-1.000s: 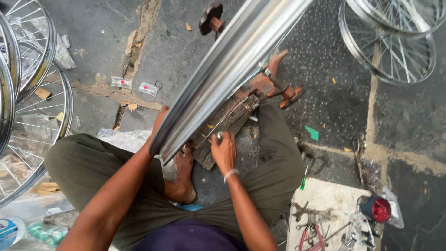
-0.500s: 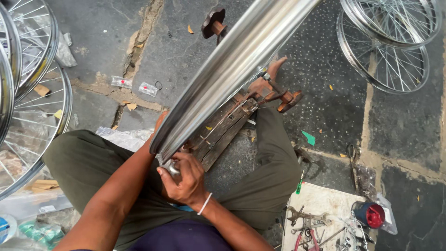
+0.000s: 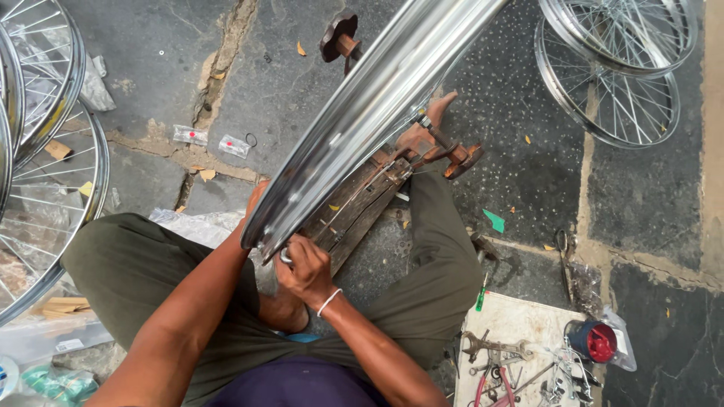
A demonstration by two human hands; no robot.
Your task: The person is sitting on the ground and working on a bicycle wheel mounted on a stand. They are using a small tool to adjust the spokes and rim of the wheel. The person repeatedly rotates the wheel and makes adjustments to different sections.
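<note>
The rim (image 3: 377, 113) runs as a bright chrome band from upper right of the frame down to centre, its low end over my lap. I judge the step is working a small fitting at that low end, so I would keep the rim steady and turn in short strokes.

My left hand (image 3: 255, 197) is mostly hidden behind the rim; it seems to brace the far edge, but I cannot tell how far it is closed. My right hand (image 3: 305, 267) is curled tight at the rim's lower edge, fingers pinched on something small and metallic I cannot make out.

Room is tight. Spoked wheels (image 3: 45, 151) crowd the left edge, and more wheels (image 3: 618, 83) lie upper right. The wooden stand (image 3: 362, 203) sits under the rim at centre. The tool tray (image 3: 520, 339) lies lower right, near my knee. Open paving lies upper left.
</note>
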